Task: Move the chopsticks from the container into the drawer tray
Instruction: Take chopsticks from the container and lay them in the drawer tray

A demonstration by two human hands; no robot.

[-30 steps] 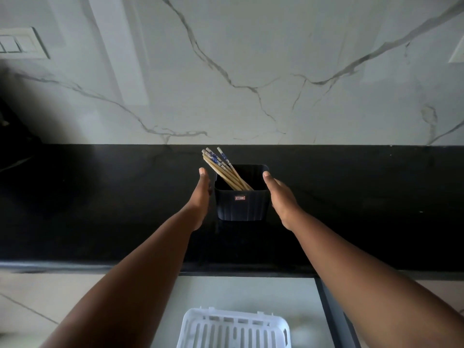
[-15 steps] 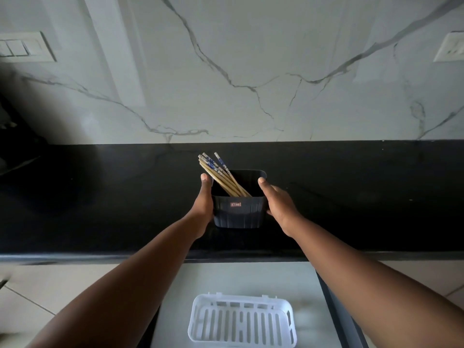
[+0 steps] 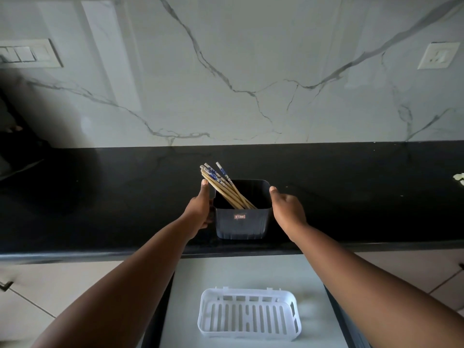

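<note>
white marble wall with grey veins [image 3: 226, 71] fills the upper field, carrying a white switch plate [image 3: 27, 54] at left and a white socket plate [image 3: 438, 55] at right. below it runs the black polished stone tabletop [image 3: 100, 197], full width. beneath the tabletop edge an open pale drawer [image 3: 251, 272] is visible, and on its floor lies the white slotted plastic drawer tray [image 3: 248, 313], holding nothing.

the dark square plastic container [image 3: 242, 222] stands near the front edge of the tabletop, directly above the drawer. left hand [image 3: 199, 212] is against the container's left wall, thumb along the rim corner; its fingers lie behind the wall and appear to wrap it, though the view does not fully confirm this. right hand [image 3: 286, 209] is against the right wall, thumb tip at the rim corner, fingers curled round the far side.

the bundle of tan bamboo chopsticks with blue-and-white patterned ends [image 3: 223, 187] is inside the container, leaning to the back-left corner, patterned ends projecting above the rim beside the left thumb.
</note>
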